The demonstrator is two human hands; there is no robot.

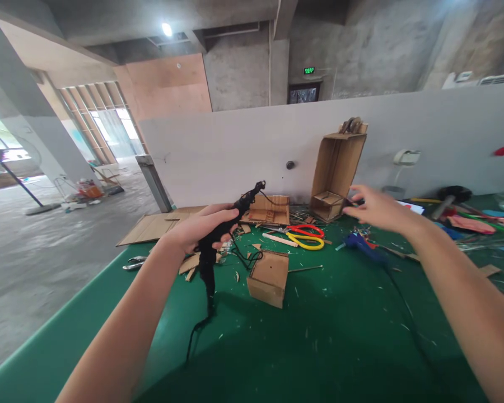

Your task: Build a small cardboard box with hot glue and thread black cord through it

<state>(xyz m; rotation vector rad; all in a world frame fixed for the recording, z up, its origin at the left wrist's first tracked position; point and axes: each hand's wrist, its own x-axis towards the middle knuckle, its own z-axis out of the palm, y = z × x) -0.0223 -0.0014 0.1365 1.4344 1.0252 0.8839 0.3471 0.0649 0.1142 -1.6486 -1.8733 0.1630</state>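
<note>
Presently, the left hand is gripping a black bundle with trailing cord above the green tabletop; the right hand is hovering beside an upright cardboard box, fingers bent, any hold impossible to tell.

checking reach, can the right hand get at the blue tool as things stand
Probably yes: the right hand is close by and nothing visible covers the blue tool, though whether the hand is free is hard to tell.

A ceiling lamp shines at eleven o'clock, a green exit sign at one, a red patch at three.
</note>
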